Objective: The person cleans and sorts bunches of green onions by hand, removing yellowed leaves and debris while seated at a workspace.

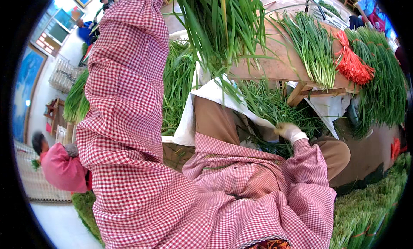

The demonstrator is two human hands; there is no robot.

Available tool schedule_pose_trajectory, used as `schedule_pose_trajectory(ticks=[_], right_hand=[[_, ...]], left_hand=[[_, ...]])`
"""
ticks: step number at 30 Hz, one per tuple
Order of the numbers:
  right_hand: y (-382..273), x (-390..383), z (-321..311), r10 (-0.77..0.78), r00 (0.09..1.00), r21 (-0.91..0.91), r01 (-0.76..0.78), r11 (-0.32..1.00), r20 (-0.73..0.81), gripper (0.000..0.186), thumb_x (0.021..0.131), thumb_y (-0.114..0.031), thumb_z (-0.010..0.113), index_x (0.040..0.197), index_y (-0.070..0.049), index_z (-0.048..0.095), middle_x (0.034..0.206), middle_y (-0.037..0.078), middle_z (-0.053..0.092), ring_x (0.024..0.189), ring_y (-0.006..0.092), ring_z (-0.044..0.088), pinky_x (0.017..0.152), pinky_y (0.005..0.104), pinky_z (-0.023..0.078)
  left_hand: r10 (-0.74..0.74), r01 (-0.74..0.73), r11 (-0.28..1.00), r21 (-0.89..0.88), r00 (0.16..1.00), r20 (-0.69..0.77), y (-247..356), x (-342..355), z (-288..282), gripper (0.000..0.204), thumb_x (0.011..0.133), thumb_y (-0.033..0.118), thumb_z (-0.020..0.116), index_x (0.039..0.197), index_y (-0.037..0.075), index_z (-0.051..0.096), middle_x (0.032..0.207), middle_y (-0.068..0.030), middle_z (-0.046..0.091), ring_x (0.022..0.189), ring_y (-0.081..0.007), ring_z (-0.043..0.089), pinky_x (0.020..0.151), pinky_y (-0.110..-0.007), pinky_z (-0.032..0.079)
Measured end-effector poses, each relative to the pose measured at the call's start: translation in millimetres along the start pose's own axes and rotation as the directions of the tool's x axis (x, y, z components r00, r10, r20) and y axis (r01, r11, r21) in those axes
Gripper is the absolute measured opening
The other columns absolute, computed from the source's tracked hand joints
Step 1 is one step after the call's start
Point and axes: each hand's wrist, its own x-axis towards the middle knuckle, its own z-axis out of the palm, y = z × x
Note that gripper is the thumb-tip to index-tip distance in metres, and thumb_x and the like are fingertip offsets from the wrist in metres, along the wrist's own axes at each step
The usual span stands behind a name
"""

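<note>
My left arm, in a red checked sleeve, stretches up to the top edge, where the hand is almost wholly cut off and its fingers do not show. Beside that cuff hangs a thick bunch of green chives, leaf tips down; its upper end lies outside the picture. Low over my lap is my right hand in a pale glove, its slightly blurred fingers curled in at the edge of a white cloth. What they grip is hidden. Loose green leaves lie just beyond that hand.
A wooden bench ahead bears chives, red ties and more bunches at its right. Further chives lie behind my left arm. Bundles cover the lower right. A person in pink is at the left.
</note>
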Motion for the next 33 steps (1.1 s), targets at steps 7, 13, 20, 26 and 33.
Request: schedule_pose_trajectory(ticks=[7, 13, 20, 26, 33], right_hand=[[-150, -34, -70, -0.355, 0.655, 0.608, 0.754, 0.250, -0.667, 0.071, 0.076, -0.031, 0.064, 0.130, 0.001, 0.030, 0.119, 0.012, 0.047, 0.106, 0.0180, 0.045, 0.090, 0.0261, 0.035], [-206, -46, -54, -0.586, 0.726, 0.899, 0.438, -0.008, -0.359, 0.042, 0.078, -0.035, 0.061, 0.100, 0.000, 0.056, 0.070, -0.001, 0.053, 0.058, 0.0073, 0.045, 0.056, 0.0215, 0.040], [-126, -19, -23, -0.295, 0.568, 0.278, 0.712, 0.645, -0.768, 0.029, 0.085, -0.022, 0.053, 0.105, -0.001, 0.055, 0.079, 0.011, 0.063, 0.068, 0.0186, 0.059, 0.060, 0.0268, 0.046], [13, 25, 62, 0.101, 0.994, -0.197, -0.105, 0.975, -0.032, 0.050, 0.080, -0.044, 0.043, 0.111, -0.006, 0.054, 0.111, 0.015, 0.054, 0.100, 0.0309, 0.053, 0.089, 0.0379, 0.038], [-46, -133, -121, -0.339, 0.360, 0.154, 0.848, 0.507, -0.869, 0.035, 0.089, -0.028, 0.042, 0.108, -0.001, 0.053, 0.097, 0.009, 0.061, 0.086, 0.0167, 0.057, 0.077, 0.0290, 0.045]], left_hand=[[0.105, -0.111, 0.993, 0.042, 0.985, 0.139, 8, -30, 26, 0.023, 0.082, 0.023, 0.050, 0.080, 0.002, 0.058, 0.070, -0.0083, 0.061, 0.061, -0.0198, 0.059, 0.061, -0.030, 0.052], [0.228, -0.233, 0.959, 0.158, 0.972, 0.052, 16, -19, 40, 0.026, 0.080, 0.026, 0.051, 0.079, 0.002, 0.060, 0.071, -0.0087, 0.062, 0.063, -0.0197, 0.060, 0.060, -0.030, 0.051], [0.168, -0.191, 0.909, 0.370, 0.981, 0.093, -8, -72, 51, 0.032, 0.081, 0.035, 0.050, 0.083, 0.005, 0.060, 0.075, -0.0071, 0.061, 0.067, -0.0190, 0.059, 0.064, -0.031, 0.051], [0.302, -0.330, 0.885, 0.328, 0.944, 0.136, -5, -107, 59, 0.034, 0.081, 0.039, 0.050, 0.089, 0.007, 0.058, 0.079, -0.0068, 0.060, 0.072, -0.0196, 0.059, 0.069, -0.033, 0.050], [0.264, -0.274, 0.962, 0.014, 0.939, 0.220, -11, -104, 53, 0.034, 0.085, 0.026, 0.048, 0.109, 0.002, 0.047, 0.096, -0.0069, 0.057, 0.086, -0.0178, 0.056, 0.079, -0.030, 0.047]])
